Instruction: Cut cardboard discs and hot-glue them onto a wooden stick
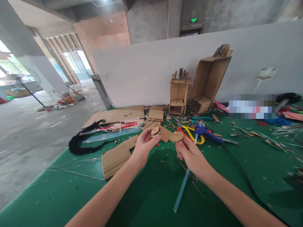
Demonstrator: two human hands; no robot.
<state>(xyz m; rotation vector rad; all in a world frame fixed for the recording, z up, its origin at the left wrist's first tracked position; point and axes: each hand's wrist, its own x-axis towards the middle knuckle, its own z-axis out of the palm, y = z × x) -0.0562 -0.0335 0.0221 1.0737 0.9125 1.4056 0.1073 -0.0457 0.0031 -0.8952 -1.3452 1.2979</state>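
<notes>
My left hand (147,142) is closed on a small stack of round cardboard discs (155,131), with a small hole or mark in the top one. Beside it, my right hand (188,151) pinches a single flat cardboard disc (176,136) by its near edge. The two cardboard pieces are held apart, a short way above the table. Just right of my right hand lies a blue glue gun (208,135), with a long clear glue stick (181,190) running from under that hand toward me. Scissors with yellow handles (201,141) are partly behind the glue gun.
The green table (146,201) carries cardboard sheets (118,157), a black yarn bundle (77,143) and clear sticks (111,135) on the left. Two cardboard structures (179,94) stand against the white partition (142,72). A black cord (246,176) runs along the right side among scraps.
</notes>
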